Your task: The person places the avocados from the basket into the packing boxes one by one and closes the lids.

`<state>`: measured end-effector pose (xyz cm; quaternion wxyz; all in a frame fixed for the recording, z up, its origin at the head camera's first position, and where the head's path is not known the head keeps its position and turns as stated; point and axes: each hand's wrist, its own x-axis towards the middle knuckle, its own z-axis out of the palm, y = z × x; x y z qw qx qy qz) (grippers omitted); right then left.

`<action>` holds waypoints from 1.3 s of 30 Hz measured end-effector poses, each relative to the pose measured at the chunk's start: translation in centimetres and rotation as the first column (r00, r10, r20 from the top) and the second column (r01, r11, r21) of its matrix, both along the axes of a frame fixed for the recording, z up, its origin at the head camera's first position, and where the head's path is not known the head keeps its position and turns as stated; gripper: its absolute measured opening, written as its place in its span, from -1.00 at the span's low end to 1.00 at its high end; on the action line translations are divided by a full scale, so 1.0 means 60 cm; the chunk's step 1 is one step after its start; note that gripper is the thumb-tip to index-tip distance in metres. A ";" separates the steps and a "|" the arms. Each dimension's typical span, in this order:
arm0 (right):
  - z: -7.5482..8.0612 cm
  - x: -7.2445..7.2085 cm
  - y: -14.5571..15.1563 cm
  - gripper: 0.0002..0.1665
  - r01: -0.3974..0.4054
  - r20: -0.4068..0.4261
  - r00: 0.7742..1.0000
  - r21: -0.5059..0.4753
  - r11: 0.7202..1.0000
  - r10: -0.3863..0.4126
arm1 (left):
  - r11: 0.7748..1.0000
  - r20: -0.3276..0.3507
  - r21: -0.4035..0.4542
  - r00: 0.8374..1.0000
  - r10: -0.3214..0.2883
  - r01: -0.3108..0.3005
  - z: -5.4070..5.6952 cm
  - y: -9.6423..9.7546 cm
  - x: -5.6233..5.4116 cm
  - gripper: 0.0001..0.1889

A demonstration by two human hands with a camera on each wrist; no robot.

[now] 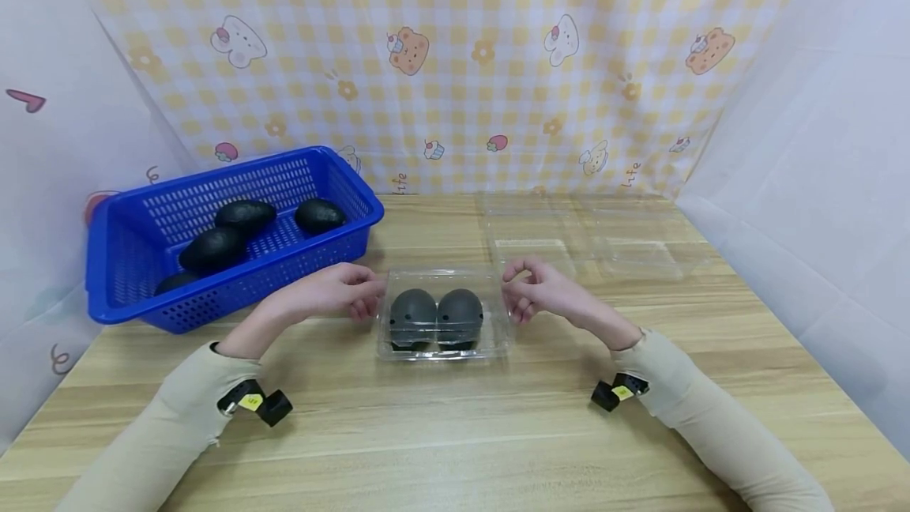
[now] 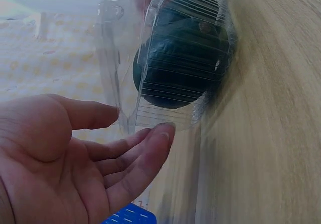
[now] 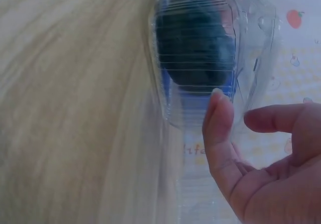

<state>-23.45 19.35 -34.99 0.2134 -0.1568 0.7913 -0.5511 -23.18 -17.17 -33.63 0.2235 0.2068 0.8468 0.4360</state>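
A clear plastic clamshell container [image 1: 444,355] sits on the table in front of me with two dark avocados [image 1: 412,308] side by side inside. Its lid lies over them, and both wrist views show the lid's rim slightly apart from the base. My left hand [image 1: 332,291] pinches the left end of the container, thumb [image 2: 108,115] at the lid edge and fingers [image 2: 150,153] against the base. At the right end, my right hand [image 1: 546,292] holds the rim the same way, with its thumb [image 3: 268,118] at the lid and index finger [image 3: 218,121] at the base wall.
To the left stands a blue plastic basket [image 1: 220,300] holding several dark avocados [image 1: 213,250]. Clear open clamshell containers [image 1: 529,229] lie at the back right of the wooden table [image 1: 455,449]. Behind it hangs a yellow checked curtain [image 1: 483,101].
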 end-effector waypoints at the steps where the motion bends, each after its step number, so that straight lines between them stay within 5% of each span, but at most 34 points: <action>1: 0.000 -0.001 0.001 -0.72 -0.014 0.001 1.000 0.014 1.000 0.014 | 1.000 0.009 -0.004 1.000 -0.017 0.017 0.001 0.000 0.000 -0.68; 9: 0.009 0.003 0.007 -0.66 -0.112 0.015 0.994 0.124 0.986 0.111 | 0.994 0.054 -0.006 0.993 -0.108 0.109 0.006 -0.001 0.002 -0.64; 15: 0.005 0.002 0.008 -0.61 -0.197 0.032 0.980 0.118 0.973 0.194 | 0.990 0.079 0.011 0.987 -0.140 0.140 0.004 -0.006 0.000 -0.72; 29: 0.001 0.003 0.001 -0.57 -0.067 0.052 0.996 -0.031 0.997 0.068 | 0.994 0.138 0.071 0.986 -0.097 0.088 0.005 -0.010 0.002 -0.68; 39: -0.005 0.002 -0.004 -0.47 -0.037 0.043 0.998 -0.075 0.996 0.041 | 0.991 0.203 0.112 0.975 -0.091 0.069 0.000 -0.019 -0.001 -0.44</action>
